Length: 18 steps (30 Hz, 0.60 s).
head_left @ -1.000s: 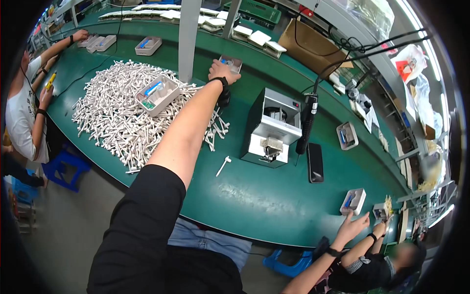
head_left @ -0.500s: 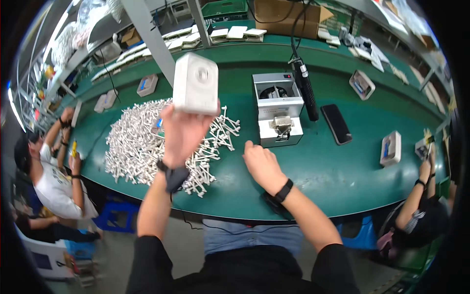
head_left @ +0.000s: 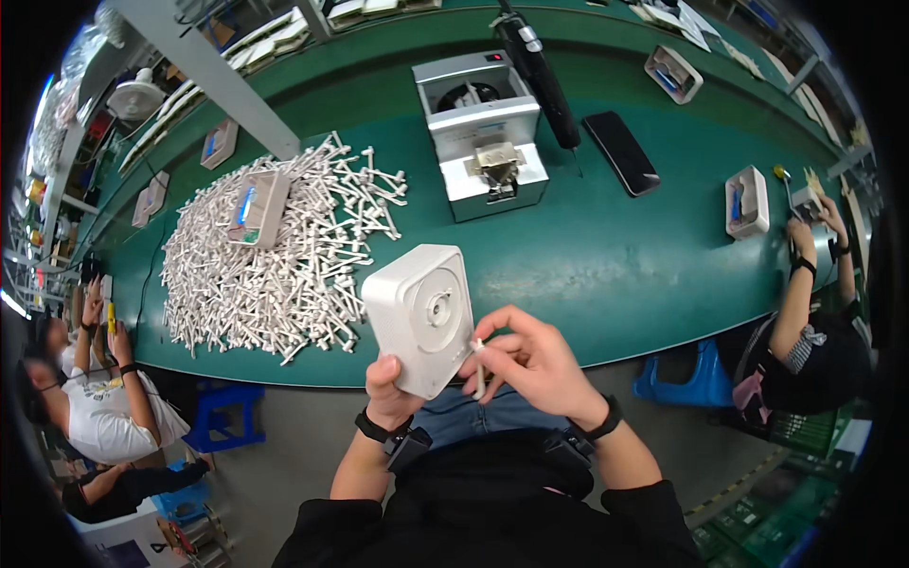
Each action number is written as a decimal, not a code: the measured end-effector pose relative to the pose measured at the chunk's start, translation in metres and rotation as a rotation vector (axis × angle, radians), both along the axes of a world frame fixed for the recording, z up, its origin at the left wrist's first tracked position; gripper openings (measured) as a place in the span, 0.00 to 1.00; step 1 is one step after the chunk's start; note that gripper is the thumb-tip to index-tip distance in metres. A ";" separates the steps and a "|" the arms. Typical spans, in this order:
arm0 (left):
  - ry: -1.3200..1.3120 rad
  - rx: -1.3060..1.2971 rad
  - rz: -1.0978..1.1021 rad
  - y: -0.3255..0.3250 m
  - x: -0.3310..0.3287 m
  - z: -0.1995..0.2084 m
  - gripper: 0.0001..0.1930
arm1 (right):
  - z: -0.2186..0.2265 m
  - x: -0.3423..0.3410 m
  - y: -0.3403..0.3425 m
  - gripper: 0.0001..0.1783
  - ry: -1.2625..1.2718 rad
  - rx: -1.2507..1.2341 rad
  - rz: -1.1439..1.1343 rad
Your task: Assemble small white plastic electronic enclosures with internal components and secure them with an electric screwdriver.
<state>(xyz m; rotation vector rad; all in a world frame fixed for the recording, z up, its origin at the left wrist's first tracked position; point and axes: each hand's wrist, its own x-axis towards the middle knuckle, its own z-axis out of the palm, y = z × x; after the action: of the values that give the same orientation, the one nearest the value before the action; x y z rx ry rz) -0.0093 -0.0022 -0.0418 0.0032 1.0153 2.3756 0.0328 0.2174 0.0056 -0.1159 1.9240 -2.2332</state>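
In front of my body, at the table's near edge, my left hand (head_left: 388, 390) grips a white box-shaped plastic housing (head_left: 393, 301) by its lower corner. The housing is tilted, and its face with a round recess is turned to the right. Beside that face, my right hand (head_left: 535, 364) pinches a small white stick-shaped part (head_left: 480, 371) between thumb and fingers. Whether the part touches the housing I cannot tell. To the left lies a large pile of similar white stick-shaped parts (head_left: 256, 312). An open white housing (head_left: 272, 210) with a blue piece inside rests on the pile.
A grey screw feeder (head_left: 478, 128) stands beyond my hands, with a black electric screwdriver (head_left: 540, 80) beside it. A black phone (head_left: 620, 153) lies further right. More open housings (head_left: 748, 201) sit along the green table (head_left: 606, 270). Other people work at both ends.
My left hand has brought the housing down from above the pile toward my body and turned it. My right hand has left the tabletop and now pinches a stick-shaped part. The view has shifted.
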 end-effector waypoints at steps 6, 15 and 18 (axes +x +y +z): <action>0.103 -0.042 -0.050 0.006 0.013 -0.004 0.62 | -0.033 0.015 -0.002 0.12 -0.321 -0.797 0.065; 0.131 -0.074 -0.082 0.003 0.030 -0.025 0.69 | -0.036 0.026 -0.026 0.11 -0.310 -0.836 -0.161; 0.122 -0.070 -0.107 0.007 0.027 -0.017 0.72 | -0.030 0.026 -0.027 0.10 -0.346 -0.732 -0.243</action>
<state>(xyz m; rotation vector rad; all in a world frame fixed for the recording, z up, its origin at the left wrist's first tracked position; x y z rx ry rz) 0.0181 0.0043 -0.0591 0.1735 1.1260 2.2650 0.0590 0.1902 -0.0245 0.3955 0.9288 -2.7768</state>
